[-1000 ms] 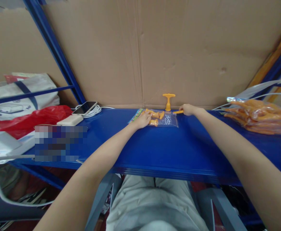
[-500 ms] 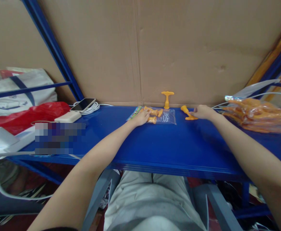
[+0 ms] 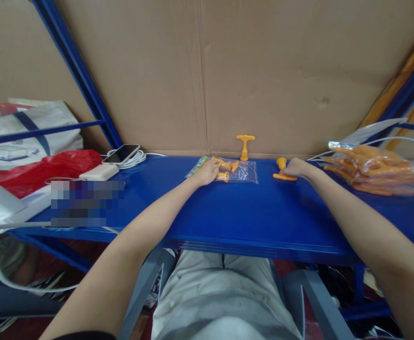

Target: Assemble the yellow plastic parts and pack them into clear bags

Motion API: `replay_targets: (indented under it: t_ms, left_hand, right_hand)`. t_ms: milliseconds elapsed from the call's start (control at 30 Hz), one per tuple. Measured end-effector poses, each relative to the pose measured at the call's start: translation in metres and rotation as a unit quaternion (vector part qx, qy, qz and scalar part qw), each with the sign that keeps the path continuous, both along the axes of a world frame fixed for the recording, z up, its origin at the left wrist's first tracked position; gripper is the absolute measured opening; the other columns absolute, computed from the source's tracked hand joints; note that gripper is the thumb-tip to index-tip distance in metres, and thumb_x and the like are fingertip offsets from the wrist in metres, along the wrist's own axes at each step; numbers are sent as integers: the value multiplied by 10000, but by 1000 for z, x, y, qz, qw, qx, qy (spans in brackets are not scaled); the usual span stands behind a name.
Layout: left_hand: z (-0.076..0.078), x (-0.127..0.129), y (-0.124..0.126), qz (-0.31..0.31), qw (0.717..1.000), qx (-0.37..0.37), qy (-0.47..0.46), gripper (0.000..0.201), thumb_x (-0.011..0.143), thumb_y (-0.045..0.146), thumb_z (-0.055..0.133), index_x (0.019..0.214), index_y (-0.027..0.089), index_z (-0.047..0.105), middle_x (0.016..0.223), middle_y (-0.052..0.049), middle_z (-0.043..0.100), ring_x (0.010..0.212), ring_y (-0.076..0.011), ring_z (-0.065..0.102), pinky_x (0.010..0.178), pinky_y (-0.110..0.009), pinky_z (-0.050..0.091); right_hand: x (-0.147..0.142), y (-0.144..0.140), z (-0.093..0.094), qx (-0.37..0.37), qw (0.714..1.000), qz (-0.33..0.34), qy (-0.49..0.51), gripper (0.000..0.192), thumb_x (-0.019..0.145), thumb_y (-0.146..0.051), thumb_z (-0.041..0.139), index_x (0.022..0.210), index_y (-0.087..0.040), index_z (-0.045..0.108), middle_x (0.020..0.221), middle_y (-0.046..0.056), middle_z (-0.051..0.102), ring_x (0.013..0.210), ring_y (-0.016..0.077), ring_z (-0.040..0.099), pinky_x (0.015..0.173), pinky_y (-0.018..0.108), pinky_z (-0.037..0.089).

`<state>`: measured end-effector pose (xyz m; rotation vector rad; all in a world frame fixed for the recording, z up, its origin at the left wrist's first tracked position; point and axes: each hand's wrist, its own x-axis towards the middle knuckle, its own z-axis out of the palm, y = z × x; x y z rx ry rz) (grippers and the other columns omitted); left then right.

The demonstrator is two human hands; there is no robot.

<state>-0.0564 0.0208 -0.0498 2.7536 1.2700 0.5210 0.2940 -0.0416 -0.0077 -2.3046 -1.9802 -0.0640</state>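
Note:
My left hand (image 3: 208, 174) lies over a clear plastic bag (image 3: 248, 173) with a colourful printed strip, its fingers stretched across several orange pieces (image 3: 223, 176) on or in the bag. I cannot tell whether those pieces are inside it. Farther right, my right hand (image 3: 296, 167) is closed on the side of an orange T-shaped piece (image 3: 282, 163), whose flared end points to the back and whose crossbar lies toward me. Behind the bag another orange T-shaped piece (image 3: 245, 148) stands upright on its flared end, crossbar on top.
A large clear bag of orange pieces (image 3: 380, 167) lies at the right. On the left are a phone (image 3: 130, 154) on a coiled white cable, a white block (image 3: 99, 173) and a red plastic bag (image 3: 61, 165). A cardboard wall (image 3: 256, 80) backs the blue table (image 3: 221, 217).
The T-shaped piece at my right hand has turned and shifted slightly right; its flared end now points backward instead of to the back left. My left hand stays on the bag.

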Motion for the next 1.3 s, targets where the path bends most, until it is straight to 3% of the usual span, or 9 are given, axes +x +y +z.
replay_targets:
  t_ms: [100, 200, 300, 433, 633, 800, 1033, 1200, 1300]
  left_hand:
    - [-1, 0, 2, -1, 1000, -1, -9, 535, 968, 279, 252, 1382, 139, 560, 1514, -75, 491, 1457, -219, 358, 1247, -377, 169]
    - [-1, 0, 3, 0, 1000, 1, 0, 543, 971, 289, 232, 1385, 155, 558, 1523, -60, 483, 1462, -215, 349, 1242, -381, 182]
    - [1, 0, 0, 5, 1000, -3, 11, 549, 967, 285, 236, 1405, 151, 539, 1534, -65, 467, 1466, -220, 343, 1245, -393, 168]
    - [5, 1, -7, 16, 1000, -12, 13, 565, 967, 284, 228, 1426, 128, 518, 1542, -79, 454, 1466, -221, 344, 1247, -381, 157]
    - [7, 1, -9, 17, 999, -13, 25, 572, 964, 284, 223, 1440, 135, 502, 1545, -70, 449, 1470, -214, 335, 1249, -385, 149]
    - [9, 2, -11, 17, 999, -12, 38, 567, 968, 272, 221, 1441, 131, 500, 1548, -73, 445, 1477, -208, 320, 1249, -384, 140]
    - [9, 1, -16, 87, 995, -44, 6, 511, 991, 375, 256, 1424, 307, 519, 1607, -12, 344, 1515, -302, 208, 1178, -666, 142]
    - [7, 0, -11, 34, 999, -34, 1, 561, 998, 379, 212, 1429, 205, 526, 1562, -42, 425, 1506, -220, 248, 1243, -440, 159]
    - [9, 2, -13, 35, 999, -33, 2, 590, 997, 375, 204, 1435, 127, 513, 1567, -86, 410, 1503, -223, 257, 1246, -400, 151]
  right_hand:
    - [-9, -10, 11, -79, 995, -16, -56, 208, 724, -323, 699, 579, -176, 678, 510, 68, 600, 579, 219, 638, 501, 269, 428]
    - [-17, -20, 20, -58, 994, 6, -91, 196, 703, -298, 699, 558, -168, 680, 477, 50, 583, 535, 197, 614, 470, 258, 402]
    - [-23, -31, 30, -24, 998, 40, -36, 118, 703, -250, 668, 622, -177, 712, 507, 24, 630, 511, 158, 600, 469, 230, 411]
    - [-36, -45, 38, -41, 991, 99, 75, 127, 712, -182, 607, 740, -178, 731, 558, -5, 677, 493, 128, 587, 497, 218, 447]
    - [-60, -46, 31, -31, 988, 147, 39, 87, 694, -158, 606, 694, -175, 690, 536, -20, 650, 525, 133, 599, 526, 219, 425]
    - [-77, -41, 22, 20, 987, 158, -10, 78, 709, -183, 627, 732, -187, 702, 663, 3, 703, 662, 161, 647, 564, 227, 395]
    - [-96, -35, 8, 76, 977, 192, 48, 86, 714, -186, 663, 785, -198, 712, 847, 17, 750, 777, 166, 672, 665, 219, 436]
    - [-96, -31, 0, 59, 970, 176, 155, 69, 740, -155, 653, 796, -161, 695, 719, 25, 723, 638, 144, 653, 600, 212, 453]
    - [-96, -29, -3, 40, 963, 166, 208, 69, 760, -132, 633, 802, -141, 687, 615, 12, 681, 544, 128, 623, 572, 213, 462]
